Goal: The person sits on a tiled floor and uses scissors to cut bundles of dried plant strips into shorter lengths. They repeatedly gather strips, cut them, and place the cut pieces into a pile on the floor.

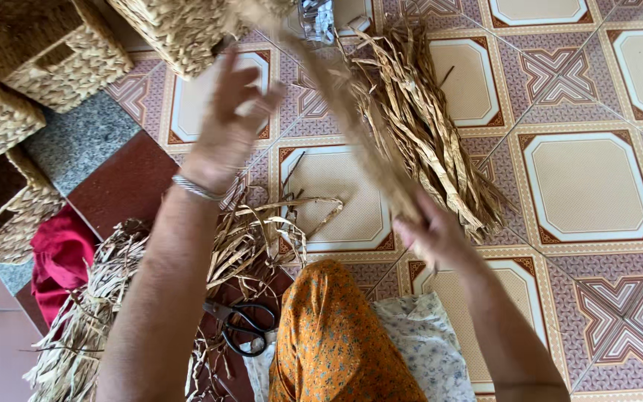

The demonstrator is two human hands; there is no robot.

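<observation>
My left hand (231, 123) is raised with fingers spread, a silver bangle on its wrist, close to the upper end of a long dried straw strand (351, 123) that is blurred by motion. My right hand (432, 232) is closed around the lower part of that strand. The strand runs diagonally up toward a woven basket (180, 28) at the top. Whether the left fingers touch the strand is unclear.
A bundle of dried straw (426, 126) lies on the patterned tile floor (589, 186). More loose straw (113, 298) lies at lower left beside black scissors (243, 327) and a red cloth (57, 257). Woven baskets (46, 52) stand at upper left. My orange-clad knee (336, 335) is below.
</observation>
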